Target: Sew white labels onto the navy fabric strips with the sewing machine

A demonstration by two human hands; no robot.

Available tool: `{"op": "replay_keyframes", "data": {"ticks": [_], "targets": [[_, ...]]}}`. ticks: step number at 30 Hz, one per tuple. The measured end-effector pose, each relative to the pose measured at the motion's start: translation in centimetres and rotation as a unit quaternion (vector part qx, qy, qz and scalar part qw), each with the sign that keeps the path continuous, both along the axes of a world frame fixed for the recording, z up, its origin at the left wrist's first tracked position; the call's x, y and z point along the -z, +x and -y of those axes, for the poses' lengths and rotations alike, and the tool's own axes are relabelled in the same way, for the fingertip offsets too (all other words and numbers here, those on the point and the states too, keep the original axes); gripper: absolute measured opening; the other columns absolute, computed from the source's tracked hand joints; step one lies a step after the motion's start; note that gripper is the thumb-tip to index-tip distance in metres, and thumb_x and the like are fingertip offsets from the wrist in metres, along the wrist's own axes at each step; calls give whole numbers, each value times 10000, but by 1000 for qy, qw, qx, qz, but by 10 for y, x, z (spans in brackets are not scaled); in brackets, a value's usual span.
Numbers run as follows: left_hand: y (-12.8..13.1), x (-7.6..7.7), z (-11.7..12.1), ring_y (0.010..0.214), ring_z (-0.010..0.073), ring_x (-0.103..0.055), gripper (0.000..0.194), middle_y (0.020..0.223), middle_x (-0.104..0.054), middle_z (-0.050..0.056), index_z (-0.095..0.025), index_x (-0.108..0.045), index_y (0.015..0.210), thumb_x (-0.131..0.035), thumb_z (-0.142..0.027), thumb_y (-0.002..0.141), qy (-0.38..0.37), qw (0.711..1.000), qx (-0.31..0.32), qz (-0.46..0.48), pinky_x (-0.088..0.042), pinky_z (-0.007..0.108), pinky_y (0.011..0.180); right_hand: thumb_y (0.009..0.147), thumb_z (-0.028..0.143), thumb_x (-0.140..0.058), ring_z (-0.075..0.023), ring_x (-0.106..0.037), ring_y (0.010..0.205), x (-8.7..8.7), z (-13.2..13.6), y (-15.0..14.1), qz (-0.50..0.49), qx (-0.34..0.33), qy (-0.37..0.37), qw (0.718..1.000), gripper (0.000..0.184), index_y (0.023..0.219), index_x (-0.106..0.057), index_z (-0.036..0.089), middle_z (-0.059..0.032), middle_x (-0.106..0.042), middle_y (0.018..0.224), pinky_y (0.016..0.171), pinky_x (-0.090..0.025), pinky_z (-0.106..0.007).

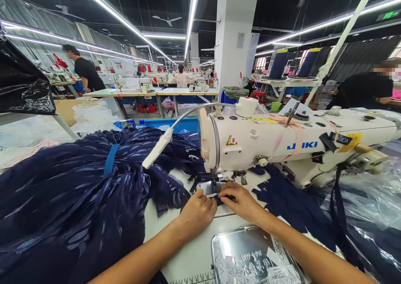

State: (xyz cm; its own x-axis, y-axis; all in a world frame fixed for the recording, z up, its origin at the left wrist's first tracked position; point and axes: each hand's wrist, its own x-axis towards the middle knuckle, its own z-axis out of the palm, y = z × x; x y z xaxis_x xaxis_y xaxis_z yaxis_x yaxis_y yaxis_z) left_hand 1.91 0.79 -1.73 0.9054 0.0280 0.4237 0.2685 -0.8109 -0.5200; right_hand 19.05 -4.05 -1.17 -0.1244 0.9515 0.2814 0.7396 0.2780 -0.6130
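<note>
Both hands are at the needle area of a cream sewing machine (244, 138). My left hand (199, 211) is closed, its fingers curled at the near side of the metal needle plate (205, 188). My right hand (239, 198) pinches a small piece of dark navy fabric (222, 200) just in front of the presser foot (216, 183). That fabric runs between the two hands, and its ends are partly hidden by the fingers. A large heap of navy patterned fabric (62, 192) lies left of my left hand, with a blue band (111, 161) around part of it.
A shiny metal tin (250, 254) sits on the table below my right forearm. Navy fabric strips (291, 200) and clear plastic (369, 183) lie at right. A lamp (158, 148) on a flexible neck hangs over the heap. Other people work beyond, one at left (87, 73).
</note>
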Motion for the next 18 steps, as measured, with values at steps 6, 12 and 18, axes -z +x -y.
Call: {"op": "replay_keyframes", "data": {"ticks": [6, 12, 18], "targets": [[3, 2, -2, 464, 154, -467, 146, 538, -516, 27, -103, -531, 668, -433, -26, 744, -43, 999, -5, -31, -326, 303, 550, 759, 78, -545, -186, -527, 878, 4, 11, -4, 124, -19, 56, 990, 212, 887, -647, 212, -36, -584, 920, 768, -420, -326], [-14, -14, -3, 645, 175, -527, 97, 707, -577, 47, -134, -551, 690, -498, -126, 771, -163, 986, -12, -37, -376, 315, 611, 752, 6, -492, -208, -516, 813, 6, 21, -14, 334, -29, 124, 934, 226, 924, -586, 117, -101, -553, 906, 667, -458, -323], [-21, -16, 2, 949, 169, -535, 184, 985, -605, 66, -165, -584, 845, -411, -114, 808, -281, 958, 55, 2, -390, 325, 882, 817, 69, -468, -220, -541, 905, -7, 5, 11, 396, -167, 150, 890, 261, 1060, -558, 96, -124, -588, 1024, 698, -503, -318]]}}
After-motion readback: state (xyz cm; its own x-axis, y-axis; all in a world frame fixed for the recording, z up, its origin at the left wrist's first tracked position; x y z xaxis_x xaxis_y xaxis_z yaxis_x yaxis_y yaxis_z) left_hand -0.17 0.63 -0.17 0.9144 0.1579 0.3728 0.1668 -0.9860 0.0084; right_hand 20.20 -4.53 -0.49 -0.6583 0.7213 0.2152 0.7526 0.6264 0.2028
